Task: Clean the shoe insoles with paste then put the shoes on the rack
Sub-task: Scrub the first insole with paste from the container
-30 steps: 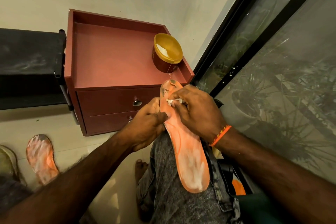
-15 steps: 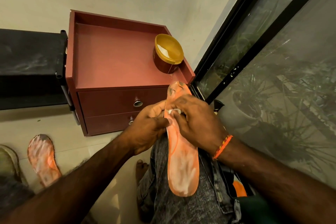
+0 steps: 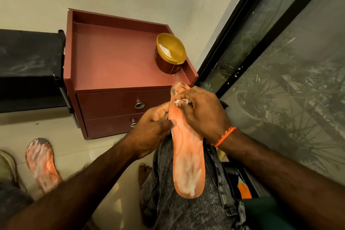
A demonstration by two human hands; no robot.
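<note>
An orange insole (image 3: 187, 157) smeared with white paste lies along my right thigh, toe end pointing away. My left hand (image 3: 151, 129) grips its left edge near the middle, thumb on top. My right hand (image 3: 200, 112) presses curled fingers with a dab of white paste (image 3: 180, 102) onto the insole's upper part. A second orange insole (image 3: 42, 164), also smeared white, lies on the floor at the lower left. A yellow-rimmed paste tub (image 3: 170, 53) stands open on the red cabinet (image 3: 112, 58).
The cabinet has two drawers with metal knobs (image 3: 139, 104). A black rack (image 3: 28, 69) stands to its left. A dark-framed glass door (image 3: 280, 61) runs along the right. Part of a shoe (image 3: 7, 166) shows at the left edge.
My right hand rubbed down the insole and then came back up toward the toe end. The insole tilted slightly with the strokes. My left hand kept its grip.
</note>
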